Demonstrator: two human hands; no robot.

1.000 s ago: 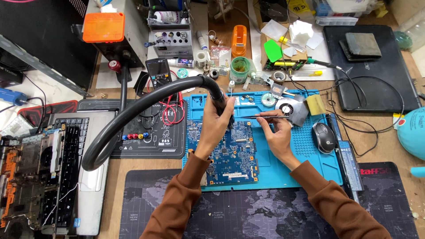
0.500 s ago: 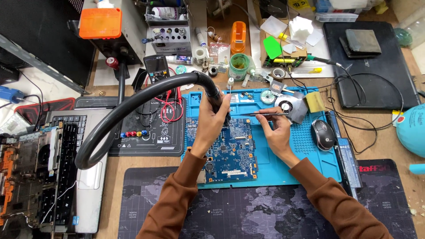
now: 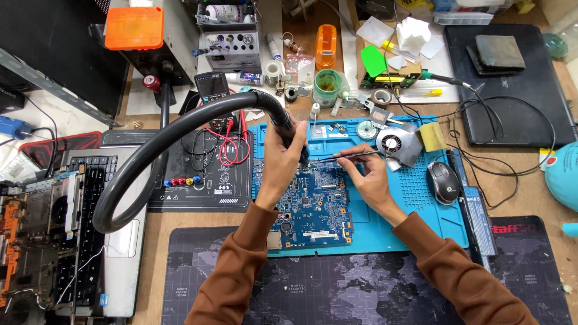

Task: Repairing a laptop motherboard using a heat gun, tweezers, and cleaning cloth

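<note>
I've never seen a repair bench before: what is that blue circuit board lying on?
The circuit board lies on a blue work mat, which sits on the wooden bench. The mat directly beneath the board is covered, so nothing there can be seen.

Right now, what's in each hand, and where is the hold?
Left hand grips the black hot-air handpiece with thick flexible hose near its nozzle end. Right hand pinches thin metal tweezers at the rear, tips over the blue circuit board.

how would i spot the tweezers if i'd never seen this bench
Find the blue work mat in the middle of the desk, with the blue circuit board lying on it. Just above the board, the right hand holds the tweezers: a thin, dark metal pair pointing left toward the black hose nozzle, the only slim straight tool there.
</note>
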